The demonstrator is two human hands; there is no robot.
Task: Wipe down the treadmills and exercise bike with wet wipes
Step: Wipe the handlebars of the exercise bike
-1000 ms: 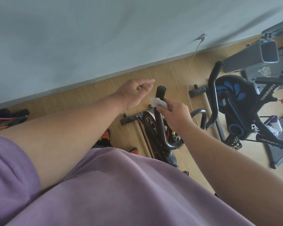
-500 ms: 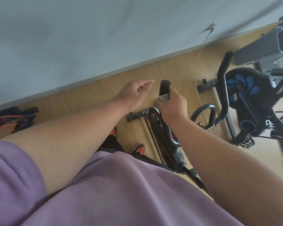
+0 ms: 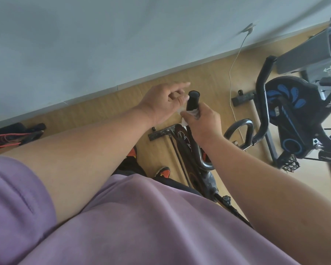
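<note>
A black exercise bike [image 3: 185, 142] stands below me, its left handlebar grip [image 3: 192, 99] pointing up. My right hand [image 3: 203, 123] grips that handlebar just under the tip, with a white wet wipe [image 3: 183, 119] wrapped around the bar under its fingers. My left hand [image 3: 164, 102] hovers just left of the grip, fingers loosely curled with the index finger pointing out, holding nothing. The bike's right handlebar loop [image 3: 241, 132] shows beyond my right wrist.
A second bike [image 3: 294, 115] in black and blue stands to the right, with a grey treadmill [image 3: 304, 52] behind it. A white cable [image 3: 235, 60] hangs from a wall socket. Red and black gear [image 3: 13, 136] lies at the left on the wooden floor.
My right hand closed around the handlebar with the wipe and slid slightly down it. The left hand stayed beside the grip, its index finger now stretched out.
</note>
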